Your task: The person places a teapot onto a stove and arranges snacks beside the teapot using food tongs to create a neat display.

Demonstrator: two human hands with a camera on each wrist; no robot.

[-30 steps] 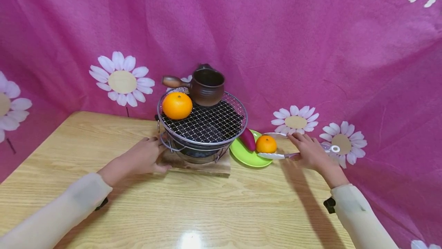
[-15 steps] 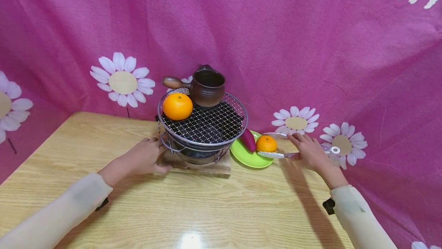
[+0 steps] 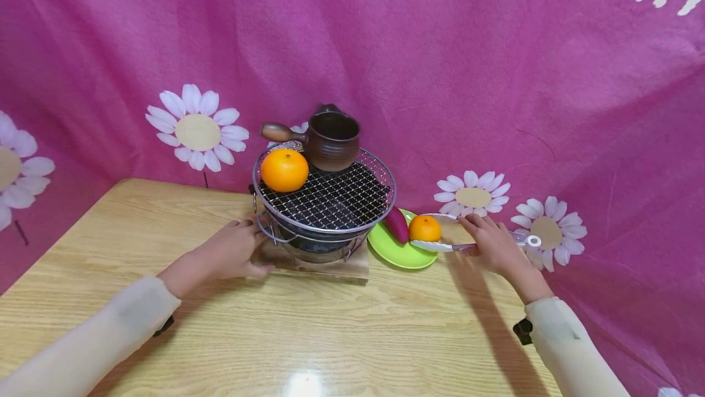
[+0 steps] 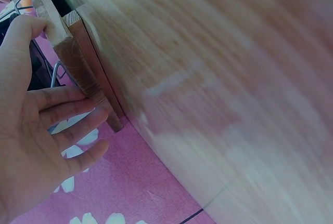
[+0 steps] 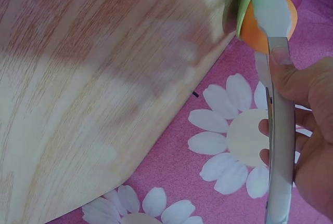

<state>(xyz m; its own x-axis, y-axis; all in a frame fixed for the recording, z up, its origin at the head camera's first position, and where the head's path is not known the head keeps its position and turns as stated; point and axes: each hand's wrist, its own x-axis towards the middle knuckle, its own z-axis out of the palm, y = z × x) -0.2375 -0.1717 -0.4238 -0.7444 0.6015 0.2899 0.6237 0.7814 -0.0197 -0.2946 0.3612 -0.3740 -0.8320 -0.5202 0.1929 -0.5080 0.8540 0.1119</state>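
Note:
In the head view my right hand (image 3: 496, 247) holds a pair of tongs (image 3: 462, 248) with pale scalloped tips, thumb on one arm and fingers on the other. The tips stand on either side of a small orange (image 3: 425, 229) on a lime-green plate (image 3: 404, 256), beside a purple eggplant-like piece (image 3: 396, 226). My left hand (image 3: 234, 250) rests against a wooden board (image 3: 330, 268) under a round tabletop grill (image 3: 325, 226). In the left wrist view its thumb and nearly straight fingers (image 4: 86, 130) touch the board's edges around a corner.
On the grill's wire mesh sit a larger orange (image 3: 284, 170) and a brown pot (image 3: 331, 143) whose side handle points left. The wood-grain table (image 3: 248, 336) ends at a magenta cloth (image 3: 413, 66) with printed daisies, hanging close behind the grill and plate.
The scene shifts very slightly in the head view. Both hands, the tongs and the small orange otherwise keep the same places.

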